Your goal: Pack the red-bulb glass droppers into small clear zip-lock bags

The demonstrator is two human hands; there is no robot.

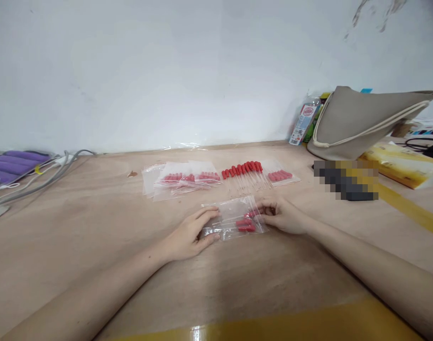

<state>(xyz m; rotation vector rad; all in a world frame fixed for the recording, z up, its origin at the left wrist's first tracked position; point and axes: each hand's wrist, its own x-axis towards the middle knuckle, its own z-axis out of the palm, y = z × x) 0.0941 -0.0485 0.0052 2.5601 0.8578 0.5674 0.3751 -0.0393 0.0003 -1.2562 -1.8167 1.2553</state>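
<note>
A small clear plastic bag [234,220] lies flat on the wooden table [95,227] between my hands, with several red-capped droppers inside. My left hand [193,233] grips the bag's left end, thumb and fingers closed on it. My right hand [280,214] pinches the right end of the bag, near the red caps. Behind the bag lies a row of loose red-capped droppers [243,174]. Filled bags of droppers [182,182] sit to the left of the row, and one more filled bag [280,175] to its right.
A grey fabric bag [361,118] stands at the back right with a bottle [304,121] beside it. A yellow package [401,166] lies right of it. Purple items [13,166] and grey cables [49,175] occupy the far left. Yellow tape [411,208] marks the table.
</note>
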